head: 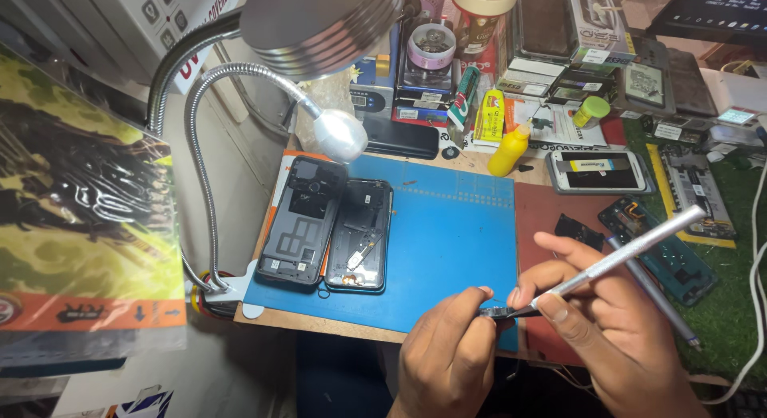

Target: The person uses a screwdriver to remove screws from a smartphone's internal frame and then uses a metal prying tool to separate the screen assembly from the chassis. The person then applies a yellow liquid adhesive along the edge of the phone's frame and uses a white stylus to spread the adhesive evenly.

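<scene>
left hand (447,350) pinches small dark part (497,312) at fingertips | right hand (607,322) grips silver screwdriver (619,258), tip on part | risk: tip slips; part drops past blue mat (447,234) edge

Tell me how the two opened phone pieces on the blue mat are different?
The left piece is bigger and matte grey-black, with a square cut-out block near its top; the right piece is slimmer and glossy, reflecting light. The left piece hangs partly off the mat edge, while the right piece lies fully on the mat. The right piece shows a small pale part near its lower middle; the left shows moulded ribs. Both lie flat, side by side, untouched by either hand.
</scene>
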